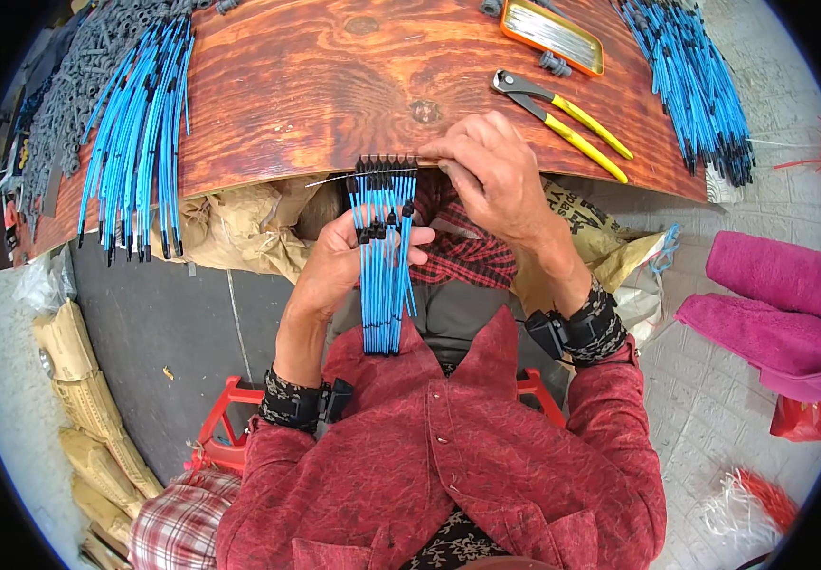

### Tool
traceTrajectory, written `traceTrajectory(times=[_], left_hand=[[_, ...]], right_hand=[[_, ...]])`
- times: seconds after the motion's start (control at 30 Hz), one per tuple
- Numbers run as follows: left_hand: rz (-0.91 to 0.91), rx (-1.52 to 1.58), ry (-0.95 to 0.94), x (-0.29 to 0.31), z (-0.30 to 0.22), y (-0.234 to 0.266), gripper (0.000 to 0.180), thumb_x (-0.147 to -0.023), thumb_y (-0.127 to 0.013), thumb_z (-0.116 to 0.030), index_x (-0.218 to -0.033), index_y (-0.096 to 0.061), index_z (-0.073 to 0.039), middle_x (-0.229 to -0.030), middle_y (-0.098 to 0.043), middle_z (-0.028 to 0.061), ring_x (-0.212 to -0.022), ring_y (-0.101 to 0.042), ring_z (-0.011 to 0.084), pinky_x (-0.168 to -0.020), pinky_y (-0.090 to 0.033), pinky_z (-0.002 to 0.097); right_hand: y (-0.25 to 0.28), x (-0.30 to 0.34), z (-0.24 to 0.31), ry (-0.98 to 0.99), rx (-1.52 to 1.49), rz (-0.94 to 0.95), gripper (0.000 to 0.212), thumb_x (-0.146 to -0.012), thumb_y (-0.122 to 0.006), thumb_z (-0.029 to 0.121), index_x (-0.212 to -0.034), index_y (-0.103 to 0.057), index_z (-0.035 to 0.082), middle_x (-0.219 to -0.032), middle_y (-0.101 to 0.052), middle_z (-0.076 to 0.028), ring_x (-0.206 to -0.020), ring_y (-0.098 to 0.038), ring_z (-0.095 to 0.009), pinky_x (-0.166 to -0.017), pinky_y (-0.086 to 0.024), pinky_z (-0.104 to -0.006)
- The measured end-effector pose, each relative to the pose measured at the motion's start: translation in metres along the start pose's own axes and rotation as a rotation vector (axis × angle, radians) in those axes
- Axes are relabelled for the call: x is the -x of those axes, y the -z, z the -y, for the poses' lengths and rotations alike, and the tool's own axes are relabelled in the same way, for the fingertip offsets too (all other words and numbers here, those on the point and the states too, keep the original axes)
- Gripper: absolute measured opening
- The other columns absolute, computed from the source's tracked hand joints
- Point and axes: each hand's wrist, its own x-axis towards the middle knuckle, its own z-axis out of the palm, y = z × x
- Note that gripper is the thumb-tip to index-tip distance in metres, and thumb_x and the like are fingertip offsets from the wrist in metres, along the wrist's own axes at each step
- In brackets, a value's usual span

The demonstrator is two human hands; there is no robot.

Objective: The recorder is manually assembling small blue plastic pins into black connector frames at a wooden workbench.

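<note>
My left hand (327,266) is closed around a row of thin blue rods (384,299) with black ends, held upright over my lap just off the table's near edge. The black tips stand side by side at the top, and more black pieces sit at the fingers. A thin metal wire (334,178) runs crosswise at the tips and sticks out to their left; whether it passes through them or in front, I cannot tell. At the right end of the row, my right hand (498,180) has thumb and forefinger pinched, apparently on the wire, though its end there is hidden.
The wooden table (287,90) bears yellow-handled pliers (572,123) and a tin of thin metal pins (553,38). Blue rod piles lie at the left (149,123) and right (695,85). Grey plastic parts (68,104) heap at the far left. Pink towels (771,304) lie at right.
</note>
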Motion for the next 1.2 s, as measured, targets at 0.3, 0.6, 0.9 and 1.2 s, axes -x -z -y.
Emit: traceTrajectory(times=[0.3,0.6,0.9,1.2], left_hand=[[-0.002,-0.007,0.008,0.000,-0.002,-0.001,0.034,-0.098,-0.065,-0.013,-0.131,-0.059,-0.005,-0.115,-0.073,0.0202,-0.095,-0.075,0.0235,-0.077,-0.062,0.0331],[0.007,-0.001,-0.001,0.000,-0.002,0.001,0.034,-0.097,-0.066,-0.011,-0.130,-0.059,-0.005,-0.115,-0.073,0.0207,-0.095,-0.075,0.0244,-0.077,-0.063,0.0335],[-0.004,-0.009,0.011,0.001,-0.005,-0.004,0.035,-0.096,-0.067,-0.010,-0.129,-0.060,-0.004,-0.113,-0.073,0.0199,-0.094,-0.075,0.0238,-0.078,-0.062,0.0333],[0.003,-0.002,0.013,0.001,-0.003,-0.001,0.035,-0.097,-0.066,-0.013,-0.130,-0.059,-0.003,-0.112,-0.073,0.0201,-0.094,-0.075,0.0249,-0.079,-0.062,0.0350]], right_hand=[[-0.002,-0.001,0.004,-0.042,-0.009,-0.041,0.015,-0.078,-0.067,0.000,-0.091,-0.071,0.007,-0.082,-0.055,-0.008,-0.081,-0.057,-0.029,-0.071,-0.048,-0.0408],[-0.005,-0.004,0.003,-0.087,-0.054,-0.003,0.022,-0.081,-0.067,0.000,-0.100,-0.073,0.009,-0.085,-0.059,-0.008,-0.084,-0.060,-0.029,-0.073,-0.048,-0.0396],[-0.003,-0.016,0.011,-0.016,-0.046,0.150,0.031,-0.083,-0.060,0.007,-0.111,-0.072,0.013,-0.092,-0.058,-0.009,-0.091,-0.060,-0.031,-0.077,-0.049,-0.0438],[-0.003,-0.024,0.014,-0.004,-0.082,0.222,0.025,-0.092,-0.063,0.023,-0.111,-0.071,0.010,-0.098,-0.059,-0.011,-0.099,-0.059,-0.030,-0.085,-0.047,-0.0434]])
